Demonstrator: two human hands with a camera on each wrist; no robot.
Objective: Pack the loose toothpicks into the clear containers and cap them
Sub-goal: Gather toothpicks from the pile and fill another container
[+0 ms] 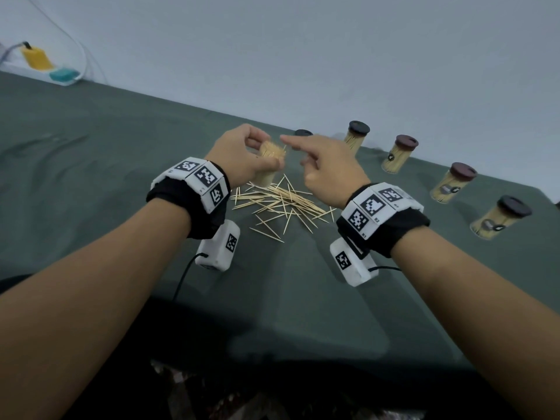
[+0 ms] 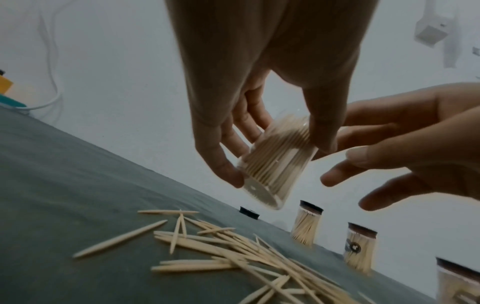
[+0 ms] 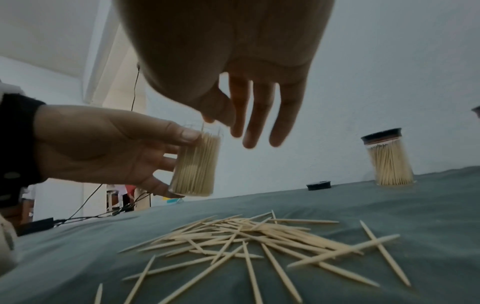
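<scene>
My left hand grips a clear uncapped container packed with toothpicks and holds it tilted above the green cloth. From the left wrist its base points down at the table. My right hand hovers at the container's mouth with its fingers loosely extended; I see nothing held in them. One toothpick tip sticks up above the rim. A pile of loose toothpicks lies on the cloth under both hands. A loose dark cap sits just behind.
Several capped, filled containers stand in a row along the wall at the back right. A yellow block and a teal one with cables sit far left. The green cloth stretches leftward.
</scene>
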